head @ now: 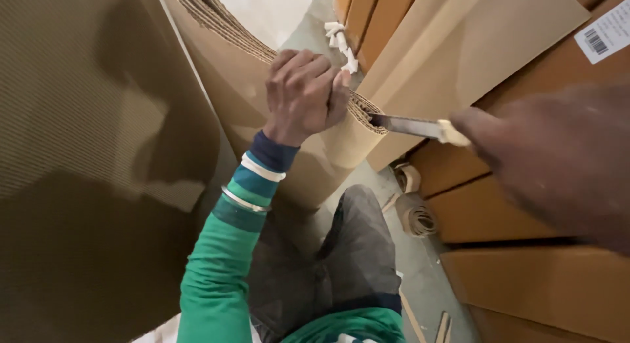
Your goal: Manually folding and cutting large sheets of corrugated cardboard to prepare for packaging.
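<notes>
Here, the left hand (303, 94) is closed, fingers clamped on the edge of the tall brown corrugated cardboard roll (275, 120). The right hand (558, 159), just beside that roll, grips a pale-handled steel knife (413, 126); its blade tip touches the roll's edge below the left hand.

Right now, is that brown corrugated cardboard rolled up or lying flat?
Rolled up. The corrugated cardboard shows many curved layers at its edge, where the left hand grips it and the knife blade in the right hand meets it.
</notes>
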